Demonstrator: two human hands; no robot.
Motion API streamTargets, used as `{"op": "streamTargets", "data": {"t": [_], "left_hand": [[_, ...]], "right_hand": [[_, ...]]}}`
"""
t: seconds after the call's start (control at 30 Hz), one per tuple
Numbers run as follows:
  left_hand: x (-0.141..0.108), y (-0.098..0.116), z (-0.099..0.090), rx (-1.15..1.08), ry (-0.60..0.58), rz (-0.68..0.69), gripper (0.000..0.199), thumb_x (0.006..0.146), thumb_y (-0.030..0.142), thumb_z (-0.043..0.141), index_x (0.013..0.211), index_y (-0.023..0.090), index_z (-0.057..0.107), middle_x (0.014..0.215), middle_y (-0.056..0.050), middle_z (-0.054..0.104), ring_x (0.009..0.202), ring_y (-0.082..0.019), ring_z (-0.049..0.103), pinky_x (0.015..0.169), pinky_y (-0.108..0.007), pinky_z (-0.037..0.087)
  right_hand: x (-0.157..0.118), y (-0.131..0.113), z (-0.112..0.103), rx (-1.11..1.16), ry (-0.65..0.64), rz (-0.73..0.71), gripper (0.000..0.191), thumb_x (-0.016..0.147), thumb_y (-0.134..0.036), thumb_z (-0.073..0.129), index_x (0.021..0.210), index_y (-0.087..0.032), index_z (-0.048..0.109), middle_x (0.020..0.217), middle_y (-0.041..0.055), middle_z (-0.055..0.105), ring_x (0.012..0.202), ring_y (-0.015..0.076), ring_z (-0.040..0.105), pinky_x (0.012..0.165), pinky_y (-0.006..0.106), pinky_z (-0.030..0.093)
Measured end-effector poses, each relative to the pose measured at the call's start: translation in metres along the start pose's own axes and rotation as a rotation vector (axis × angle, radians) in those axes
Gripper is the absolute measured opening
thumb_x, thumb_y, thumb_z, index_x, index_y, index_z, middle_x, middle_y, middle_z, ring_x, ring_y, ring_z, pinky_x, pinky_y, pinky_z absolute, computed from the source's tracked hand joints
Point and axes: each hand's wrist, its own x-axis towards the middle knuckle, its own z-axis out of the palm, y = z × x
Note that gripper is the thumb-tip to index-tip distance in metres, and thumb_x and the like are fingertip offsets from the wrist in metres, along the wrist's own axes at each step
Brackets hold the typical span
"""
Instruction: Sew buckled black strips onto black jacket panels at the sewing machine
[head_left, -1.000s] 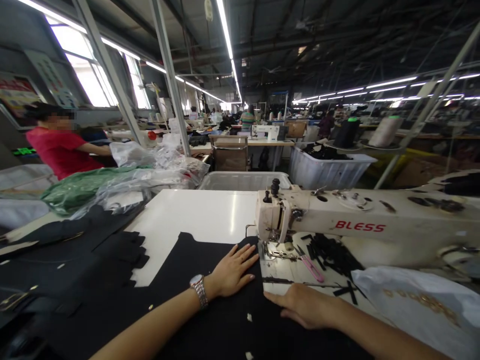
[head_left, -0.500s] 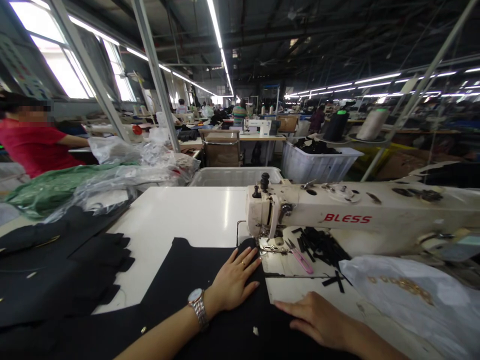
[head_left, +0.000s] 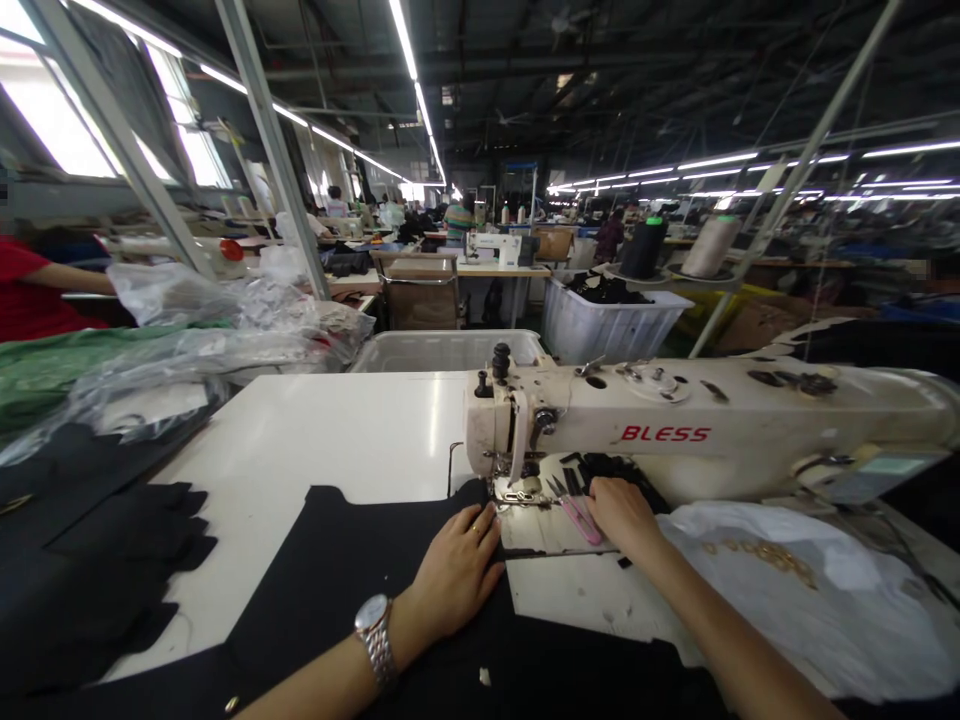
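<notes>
My left hand (head_left: 457, 570), wearing a ring and a watch (head_left: 373, 620), lies flat on a piece of black fabric (head_left: 360, 560). Its fingertips are just in front of the needle area of the sewing machine (head_left: 585, 410), where the fabric's corner reaches the presser foot. My right hand (head_left: 622, 515) is at the pile of short black strips (head_left: 611, 468) under the machine arm. Its fingers are bent together among the strips; what they pinch is hidden. Pink thread snips (head_left: 577, 515) lie right beside those fingers.
A white plastic bag (head_left: 810, 600) with gold-coloured rings is at the right. Stacked black pieces (head_left: 97, 560) lie at the left, near plastic-wrapped bundles (head_left: 247, 320). Behind the table are a clear bin (head_left: 450, 347) and thread cones (head_left: 645, 250). A person's red sleeve (head_left: 22, 270) shows far left.
My right hand has moved from the fabric's right edge forward to the black strips, its fingers now bent together. My left hand stays on the fabric, fingers closer together. The view has turned slightly right.
</notes>
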Motion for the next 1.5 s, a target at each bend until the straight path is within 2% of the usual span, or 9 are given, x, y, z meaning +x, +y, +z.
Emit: {"op": "streamTargets", "data": {"t": [0.13, 0.27, 0.37, 0.47, 0.57, 0.7, 0.87, 1.13, 1.5], "left_hand": [[0.009, 0.01, -0.001, -0.134, 0.052, -0.059, 0.025, 0.078, 0.022, 0.046, 0.1, 0.014, 0.055, 0.108, -0.014, 0.052, 0.095, -0.027, 0.048, 0.081, -0.044, 0.043], [0.01, 0.005, -0.001, -0.734, 0.133, -0.122, 0.027, 0.08, 0.024, 0.048, 0.104, 0.014, 0.054, 0.101, -0.01, 0.058, 0.095, -0.021, 0.052, 0.086, -0.035, 0.042], [0.011, -0.001, 0.004, -1.247, 0.047, -0.229, 0.039, 0.076, 0.035, 0.055, 0.106, 0.011, 0.055, 0.095, -0.011, 0.063, 0.088, -0.021, 0.059, 0.082, -0.034, 0.045], [0.012, -0.004, 0.012, -1.494, -0.026, -0.369, 0.046, 0.063, 0.044, 0.065, 0.09, 0.006, 0.062, 0.076, -0.01, 0.066, 0.067, -0.019, 0.062, 0.066, -0.03, 0.05], [0.014, -0.004, 0.017, -1.569, -0.039, -0.466, 0.046, 0.055, 0.045, 0.07, 0.078, 0.005, 0.063, 0.061, -0.006, 0.063, 0.05, -0.013, 0.059, 0.052, -0.024, 0.048], [0.014, 0.0, 0.014, -1.636, -0.069, -0.456, 0.048, 0.058, 0.045, 0.069, 0.084, 0.005, 0.062, 0.068, -0.009, 0.065, 0.056, -0.013, 0.061, 0.055, -0.023, 0.049], [0.011, 0.004, 0.004, -1.65, -0.204, -0.365, 0.047, 0.068, 0.046, 0.061, 0.089, 0.005, 0.063, 0.073, -0.012, 0.066, 0.065, -0.017, 0.063, 0.06, -0.025, 0.05], [0.009, 0.003, 0.006, -1.749, -0.259, -0.367, 0.04, 0.061, 0.035, 0.071, 0.085, 0.005, 0.062, 0.065, -0.009, 0.066, 0.057, -0.015, 0.062, 0.054, -0.022, 0.049], [0.011, 0.0, 0.009, -1.78, -0.044, -0.39, 0.024, 0.049, 0.022, 0.078, 0.062, 0.007, 0.065, 0.059, -0.006, 0.065, 0.053, -0.013, 0.061, 0.052, -0.02, 0.049]], "right_hand": [[-0.012, -0.005, 0.003, 0.21, -0.036, 0.04, 0.009, 0.069, -0.017, 0.049, 0.061, -0.017, 0.05, 0.061, 0.0083, 0.061, 0.061, 0.0221, 0.061, 0.056, 0.031, 0.042], [-0.043, -0.026, 0.017, 0.601, -0.221, 0.01, 0.019, 0.073, -0.035, 0.047, 0.073, -0.017, 0.049, 0.063, 0.0037, 0.064, 0.048, 0.0139, 0.059, 0.041, 0.022, 0.041], [-0.059, -0.046, 0.034, 1.039, -0.387, 0.052, 0.03, 0.061, -0.043, 0.059, 0.064, -0.014, 0.051, 0.06, 0.0041, 0.062, 0.039, 0.0095, 0.053, 0.033, 0.017, 0.031], [-0.065, -0.053, 0.04, 1.158, -0.419, 0.098, 0.039, 0.057, -0.049, 0.063, 0.066, -0.011, 0.056, 0.056, 0.0031, 0.06, 0.035, 0.0069, 0.048, 0.03, 0.016, 0.025], [-0.067, -0.04, 0.032, 1.162, -0.341, 0.137, 0.046, 0.057, -0.054, 0.062, 0.074, -0.011, 0.06, 0.057, 0.0033, 0.06, 0.037, 0.0088, 0.051, 0.03, 0.016, 0.028], [-0.071, -0.026, 0.02, 1.113, -0.264, 0.15, 0.044, 0.058, -0.054, 0.063, 0.07, -0.012, 0.062, 0.052, 0.0022, 0.058, 0.039, 0.0111, 0.054, 0.031, 0.018, 0.033], [-0.074, -0.043, 0.033, 1.123, -0.312, 0.073, 0.039, 0.065, -0.051, 0.059, 0.07, -0.012, 0.062, 0.053, 0.0012, 0.057, 0.039, 0.009, 0.052, 0.031, 0.016, 0.031], [-0.077, -0.047, 0.043, 1.096, -0.242, 0.073, 0.033, 0.066, -0.046, 0.06, 0.063, -0.014, 0.06, 0.049, -0.0013, 0.054, 0.036, 0.0066, 0.046, 0.031, 0.015, 0.029], [-0.09, -0.049, 0.043, 1.194, -0.068, -0.042, 0.017, 0.061, -0.033, 0.069, 0.066, -0.017, 0.065, 0.063, 0.0036, 0.066, 0.061, 0.018, 0.064, 0.059, 0.026, 0.052]]}}
